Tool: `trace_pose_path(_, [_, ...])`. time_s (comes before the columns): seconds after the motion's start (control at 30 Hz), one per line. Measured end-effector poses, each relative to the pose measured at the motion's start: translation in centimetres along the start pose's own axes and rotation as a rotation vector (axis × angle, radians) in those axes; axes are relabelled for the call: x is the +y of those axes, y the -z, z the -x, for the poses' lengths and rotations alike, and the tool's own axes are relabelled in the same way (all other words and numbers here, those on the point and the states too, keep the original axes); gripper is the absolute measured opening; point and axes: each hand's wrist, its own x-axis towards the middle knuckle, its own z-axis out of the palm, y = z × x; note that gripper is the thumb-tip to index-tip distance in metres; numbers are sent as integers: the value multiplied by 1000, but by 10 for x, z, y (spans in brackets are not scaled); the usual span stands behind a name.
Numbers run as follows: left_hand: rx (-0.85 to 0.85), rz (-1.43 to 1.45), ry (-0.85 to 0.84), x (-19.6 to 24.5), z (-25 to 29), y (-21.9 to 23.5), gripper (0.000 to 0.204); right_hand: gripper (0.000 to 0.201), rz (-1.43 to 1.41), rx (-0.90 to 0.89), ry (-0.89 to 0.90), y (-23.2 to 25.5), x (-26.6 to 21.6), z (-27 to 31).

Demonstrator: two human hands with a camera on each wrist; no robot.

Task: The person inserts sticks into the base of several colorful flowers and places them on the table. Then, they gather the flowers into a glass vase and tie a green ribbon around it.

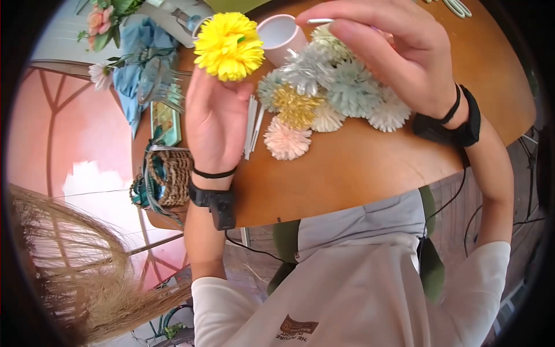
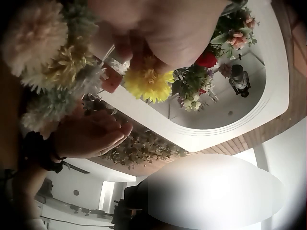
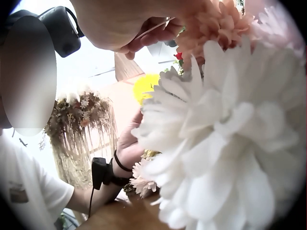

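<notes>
My left hand (image 1: 217, 124) holds up a yellow artificial flower head (image 1: 229, 47), its fingers mostly hidden behind the petals. A small green spot shows on the bloom's near side. To the right and higher, my right hand (image 1: 404, 58) pinches a thin white stick (image 1: 319, 21) between thumb and fingers, its tip pointing toward the yellow bloom. In the right wrist view, the stick (image 3: 156, 28) slants out from the fingers. Between the hands, a heap of flower heads in silver (image 1: 306, 70), gold (image 1: 298, 107), pink (image 1: 288, 139) and pale blue-green (image 1: 354, 87) lies on the table.
A pink cup (image 1: 281, 39) stands behind the heap. Several white sticks (image 1: 252, 128) lie beside the left wrist. At the table's left are a woven basket (image 1: 172, 178), a green box (image 1: 166, 124) and a blue cloth (image 1: 128, 81). The wooden table (image 1: 370, 173) curves in front of the body.
</notes>
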Motion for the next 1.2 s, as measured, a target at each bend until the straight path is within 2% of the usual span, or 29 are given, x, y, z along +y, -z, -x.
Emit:
trace_pose_path(0.1, [-57, 41, 53, -3, -3, 8, 38, 28, 9, -46, -66, -2, -3, 1])
trace_pose_path(0.13, [-71, 37, 61, -5, -3, 5, 37, 25, 107, -99, -18, -1, -2, -2])
trace_pose_path(0.23, [102, -117, 50, -10, 0, -17, 38, 21, 145, -224, -39, -2, -7, -2])
trace_pose_path(0.27, [98, -132, 55, -10, 1, -20, 39, 21, 122, -260, -70, -2, -10, -3])
trace_pose_path(0.37, [84, -156, 60, -12, 1, -24, 39, 19, -93, -57, -329, -15, -13, 7])
trace_pose_path(0.5, [59, -168, 76, -14, 4, -23, 40, 17, 18, -212, -392, 0, -14, 5])
trace_pose_path(0.63, [38, -155, 65, -13, 6, -23, 40, 11, 107, -61, -257, -5, -11, 6])
trace_pose_path(0.73, [21, -163, 55, -13, 6, -22, 39, 11, 113, -75, -166, -3, -7, 2])
trace_pose_path(0.93, [-4, -153, 57, -14, 8, -22, 37, 10, 95, -46, -121, -6, -6, 4])
trace_pose_path(1.03, [15, -158, 50, -14, 6, -24, 38, 11, 52, -62, -215, -4, -8, 3])
trace_pose_path(1.13, [32, -147, 39, -14, 7, -24, 40, 11, -139, -10, -375, -7, -13, 6])
trace_pose_path(1.2, [14, -139, 29, -14, 8, -20, 44, 11, -194, -17, -364, -5, -15, 2])
